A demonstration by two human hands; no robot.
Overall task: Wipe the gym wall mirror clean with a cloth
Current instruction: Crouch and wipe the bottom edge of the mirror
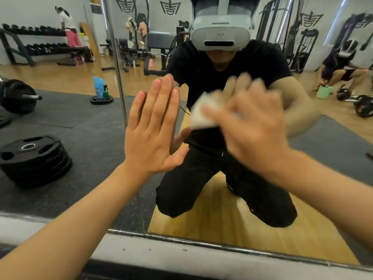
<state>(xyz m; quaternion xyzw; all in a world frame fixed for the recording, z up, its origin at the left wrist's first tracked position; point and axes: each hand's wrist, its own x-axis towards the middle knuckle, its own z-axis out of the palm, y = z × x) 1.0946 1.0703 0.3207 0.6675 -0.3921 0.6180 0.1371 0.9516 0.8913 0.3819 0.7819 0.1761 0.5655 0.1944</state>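
The wall mirror point(84, 122) fills the view, and I see myself kneeling in it. My left hand point(153, 130) lies flat on the glass, fingers straight and together, pointing up. My right hand point(248, 126) is blurred with motion and presses a white cloth point(201, 114) against the mirror just right of the left hand. Its fingers are spread over the cloth, most of which is hidden under the hand. A vertical seam point(121, 93) between mirror panels runs just left of my left hand.
The mirror's grey bottom frame point(181, 249) runs along the floor edge. Reflected behind me are a stack of black weight plates point(34, 158), a barbell point(18, 96), a blue bottle and a green spray bottle point(101, 89), a green bucket point(324, 91), dumbbell racks, machines and other people.
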